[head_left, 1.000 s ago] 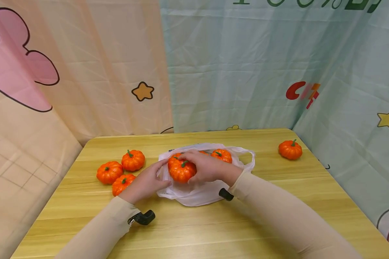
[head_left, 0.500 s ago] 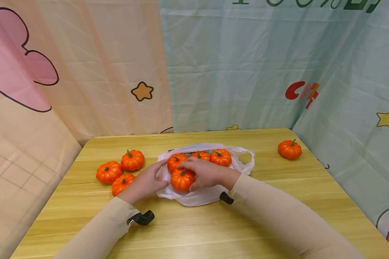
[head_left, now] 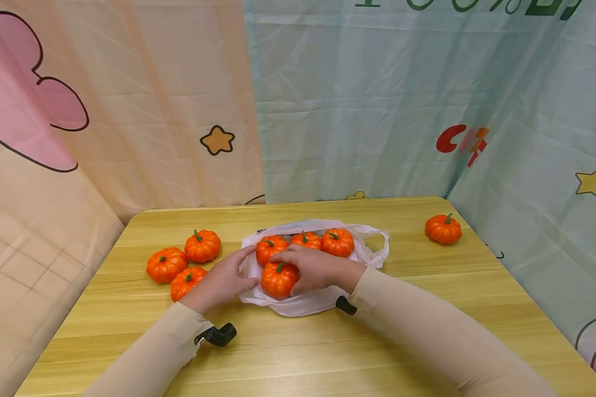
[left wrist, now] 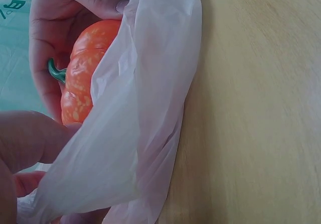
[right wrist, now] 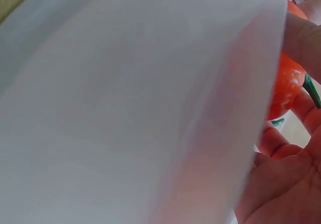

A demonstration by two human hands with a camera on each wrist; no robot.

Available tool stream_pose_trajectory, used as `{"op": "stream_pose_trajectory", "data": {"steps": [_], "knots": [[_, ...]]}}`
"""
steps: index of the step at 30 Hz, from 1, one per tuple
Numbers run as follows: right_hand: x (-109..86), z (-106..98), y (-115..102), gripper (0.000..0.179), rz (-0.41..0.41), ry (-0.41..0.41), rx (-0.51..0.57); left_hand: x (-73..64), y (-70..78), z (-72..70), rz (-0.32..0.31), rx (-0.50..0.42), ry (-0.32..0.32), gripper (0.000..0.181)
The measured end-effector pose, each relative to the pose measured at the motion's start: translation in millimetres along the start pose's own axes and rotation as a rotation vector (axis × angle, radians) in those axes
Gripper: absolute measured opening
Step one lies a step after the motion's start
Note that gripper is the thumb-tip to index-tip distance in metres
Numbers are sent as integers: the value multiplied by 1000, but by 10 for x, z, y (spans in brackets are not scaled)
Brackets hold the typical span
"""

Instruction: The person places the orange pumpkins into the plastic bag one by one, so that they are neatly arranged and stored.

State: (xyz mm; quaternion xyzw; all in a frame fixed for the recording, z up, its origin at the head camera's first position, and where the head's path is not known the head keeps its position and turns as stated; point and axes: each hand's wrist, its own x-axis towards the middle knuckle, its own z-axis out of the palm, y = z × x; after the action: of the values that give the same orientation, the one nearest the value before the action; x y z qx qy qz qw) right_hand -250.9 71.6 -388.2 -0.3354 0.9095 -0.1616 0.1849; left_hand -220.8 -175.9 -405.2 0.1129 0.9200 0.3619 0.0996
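Note:
A white plastic bag [head_left: 303,307] lies with its mouth spread on the table, several small orange pumpkins with green stems inside. My right hand [head_left: 320,268] reaches into it and grips the front pumpkin [head_left: 278,281], fingers over the top and thumb at its near right side. Behind it sit a left pumpkin [head_left: 270,249], a middle one [head_left: 305,240] and a right one [head_left: 338,242]. At the bag's left edge, my left hand [head_left: 225,278] holds the film, thumb and index finger spread apart; its other fingers are partly hidden. Bag film [right wrist: 125,108] covers much of the right wrist view.
Left of the bag, three pumpkins stand close together: a rear one [head_left: 202,246], a left one [head_left: 166,265] and a front one [head_left: 186,282] partly behind my left wrist. A lone pumpkin [head_left: 443,229] sits at the far right table edge. Printed curtains [head_left: 352,110] surround the table.
My right hand has lowered the gripped pumpkin toward the bag's near side, uncovering the pumpkins behind. In the last half second it barely moves. My left hand stays in place.

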Motion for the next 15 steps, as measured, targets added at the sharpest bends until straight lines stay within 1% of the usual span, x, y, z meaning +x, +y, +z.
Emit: {"op": "stream_pose_trajectory", "data": {"steps": [6, 15], "knots": [[26, 40, 16, 79, 13, -4, -21, 8, -4, 4, -5, -18, -7, 83], [22, 45, 22, 81, 22, -29, -15, 0, 3, 10, -4, -4, -3, 82]]}}
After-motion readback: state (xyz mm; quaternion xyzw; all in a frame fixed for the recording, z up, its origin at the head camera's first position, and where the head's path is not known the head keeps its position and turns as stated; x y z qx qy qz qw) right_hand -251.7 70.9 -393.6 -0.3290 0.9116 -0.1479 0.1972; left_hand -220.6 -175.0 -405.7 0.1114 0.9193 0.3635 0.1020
